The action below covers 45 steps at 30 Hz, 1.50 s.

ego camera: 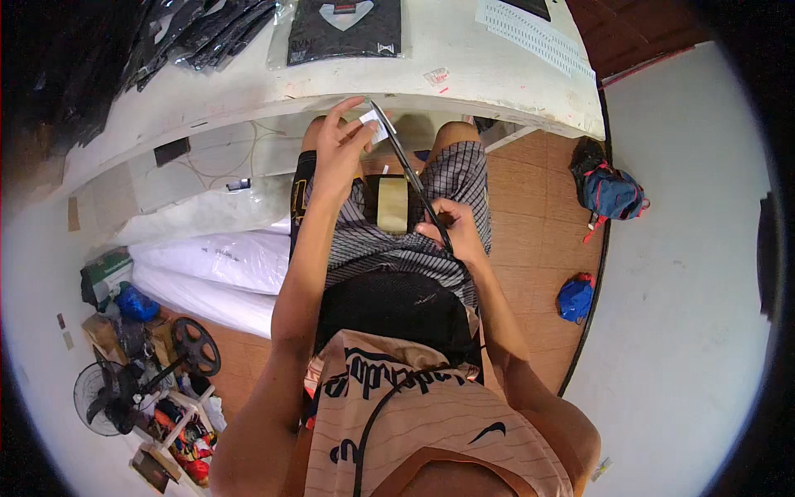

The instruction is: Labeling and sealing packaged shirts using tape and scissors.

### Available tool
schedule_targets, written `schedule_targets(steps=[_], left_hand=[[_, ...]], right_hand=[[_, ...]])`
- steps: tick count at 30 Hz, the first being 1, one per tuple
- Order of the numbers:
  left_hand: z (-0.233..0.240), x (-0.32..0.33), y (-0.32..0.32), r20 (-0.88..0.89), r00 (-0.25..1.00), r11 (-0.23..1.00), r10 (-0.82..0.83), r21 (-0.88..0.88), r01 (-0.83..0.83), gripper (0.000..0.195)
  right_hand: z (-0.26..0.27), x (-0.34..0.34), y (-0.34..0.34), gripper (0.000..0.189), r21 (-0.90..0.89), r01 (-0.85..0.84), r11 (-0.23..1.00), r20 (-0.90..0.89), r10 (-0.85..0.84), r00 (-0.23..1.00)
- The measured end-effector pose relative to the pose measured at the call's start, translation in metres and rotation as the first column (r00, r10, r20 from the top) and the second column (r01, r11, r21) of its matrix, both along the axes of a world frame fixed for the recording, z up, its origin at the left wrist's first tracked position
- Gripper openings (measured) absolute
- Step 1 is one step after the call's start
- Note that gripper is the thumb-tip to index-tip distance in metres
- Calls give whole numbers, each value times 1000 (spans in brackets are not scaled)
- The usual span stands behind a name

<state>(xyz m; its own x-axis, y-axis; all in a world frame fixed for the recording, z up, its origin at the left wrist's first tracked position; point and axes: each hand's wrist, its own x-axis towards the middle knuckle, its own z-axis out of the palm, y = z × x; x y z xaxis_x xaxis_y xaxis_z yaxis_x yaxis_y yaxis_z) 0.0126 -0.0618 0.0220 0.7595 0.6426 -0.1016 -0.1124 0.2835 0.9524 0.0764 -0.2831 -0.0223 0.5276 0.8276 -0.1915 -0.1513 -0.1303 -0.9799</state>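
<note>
My left hand (345, 140) is raised at the front edge of the white table (497, 81). It pinches a small white paper label (371, 118) between thumb and fingers. Over my lap, my right hand (458, 225) grips the handle end of long dark scissors (410, 171). Their blades slant up and left, and the tips reach the label; I cannot tell whether they cut into it. A yellowish tape roll (392, 205) rests between my thighs. One small white scrap (386, 169) shows just above the roll.
A bagged dark shirt (345, 37), more black plastic-wrapped garments (217, 34) and printed label sheets (534, 37) lie on the table. White plastic-wrapped rolls (211, 267) are at left, beyond them a fan (102, 397). Two bags, a backpack (615, 192) and a blue bag (576, 298), sit by the right wall.
</note>
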Motion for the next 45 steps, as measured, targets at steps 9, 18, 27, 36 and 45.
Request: schedule_targets(steps=[9,18,27,36,45], left_hand=[[5,0,0,-70,997,989,24,149,-14,36],[6,-1,1,-95,995,978,28,209,-8,34],[-15,-1,9,129,991,966,38,-258,-4,33],[-1,42,46,162,961,931,222,-329,-160,27],[14,192,42,19,994,991,-110,-71,111,20]], right_hand=[[-4,1,-2,24,21,-21,1000,40,20,999],[-2,1,-1,23,-54,-18,998,29,19,999],[-3,-1,4,34,-86,16,996,-16,-18,1000],[-2,2,3,33,-55,6,998,-20,-8,1000],[3,4,5,33,34,29,999,-90,-26,996]])
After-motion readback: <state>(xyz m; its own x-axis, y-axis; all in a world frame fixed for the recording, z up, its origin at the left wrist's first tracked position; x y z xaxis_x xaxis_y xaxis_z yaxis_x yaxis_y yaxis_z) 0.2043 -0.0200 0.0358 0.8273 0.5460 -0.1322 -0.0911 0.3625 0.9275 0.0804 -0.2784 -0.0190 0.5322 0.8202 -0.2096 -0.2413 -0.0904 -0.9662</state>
